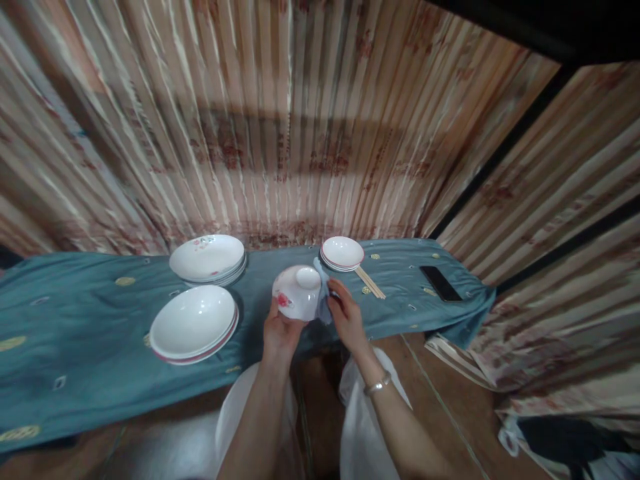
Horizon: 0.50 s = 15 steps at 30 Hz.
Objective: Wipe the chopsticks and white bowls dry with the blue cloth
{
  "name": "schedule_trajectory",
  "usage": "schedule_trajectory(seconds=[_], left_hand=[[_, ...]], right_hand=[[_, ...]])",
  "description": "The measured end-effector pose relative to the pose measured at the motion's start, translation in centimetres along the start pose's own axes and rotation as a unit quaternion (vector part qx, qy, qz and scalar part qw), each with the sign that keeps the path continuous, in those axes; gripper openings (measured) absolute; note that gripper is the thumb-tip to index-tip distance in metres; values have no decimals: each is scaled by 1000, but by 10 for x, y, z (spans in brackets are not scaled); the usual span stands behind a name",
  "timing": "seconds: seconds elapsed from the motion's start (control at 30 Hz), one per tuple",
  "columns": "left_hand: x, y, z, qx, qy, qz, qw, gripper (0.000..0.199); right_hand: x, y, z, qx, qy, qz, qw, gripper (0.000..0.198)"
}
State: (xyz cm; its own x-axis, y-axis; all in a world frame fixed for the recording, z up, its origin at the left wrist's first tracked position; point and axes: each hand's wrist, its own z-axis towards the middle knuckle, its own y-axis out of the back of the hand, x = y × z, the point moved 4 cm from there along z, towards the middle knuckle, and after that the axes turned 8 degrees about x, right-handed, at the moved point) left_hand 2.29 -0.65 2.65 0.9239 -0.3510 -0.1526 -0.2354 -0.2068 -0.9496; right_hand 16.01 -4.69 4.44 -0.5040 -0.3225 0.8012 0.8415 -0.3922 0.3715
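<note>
A white bowl (296, 301) with a red flower is tilted with its round foot facing up and toward me, above the front part of the table. My left hand (283, 331) grips it from below at its near left side. My right hand (345, 313) is closed on a light blue cloth (323, 293), which lies against the bowl's right side. Part of the cloth is hidden behind the right fingers. Just beyond stands a small stack of white bowls (343, 252) with red rims, beside several wooden chopsticks (371, 283).
To the left are a stack of deep white plates (194, 323) and, behind it, a stack of flowered oval plates (207, 259). A black phone (440, 283) lies at the right on the teal tablecloth (100, 333). Pleated patterned curtains (300, 133) hang behind the table.
</note>
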Motion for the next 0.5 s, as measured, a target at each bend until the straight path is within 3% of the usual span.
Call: schedule_trajectory(seconds=[0.23, 0.37, 0.5], left_hand=[[-2, -7, -5, -1, -38, 51, 998, 38], [-6, -1, -5, 11, -69, 101, 992, 26], [-9, 5, -7, 11, -91, 150, 984, 13]], right_hand=[[23, -34, -44, 51, 77, -171, 981, 45], [34, -50, -45, 109, 158, -247, 950, 52], [40, -60, -31, 142, 180, -304, 925, 53]])
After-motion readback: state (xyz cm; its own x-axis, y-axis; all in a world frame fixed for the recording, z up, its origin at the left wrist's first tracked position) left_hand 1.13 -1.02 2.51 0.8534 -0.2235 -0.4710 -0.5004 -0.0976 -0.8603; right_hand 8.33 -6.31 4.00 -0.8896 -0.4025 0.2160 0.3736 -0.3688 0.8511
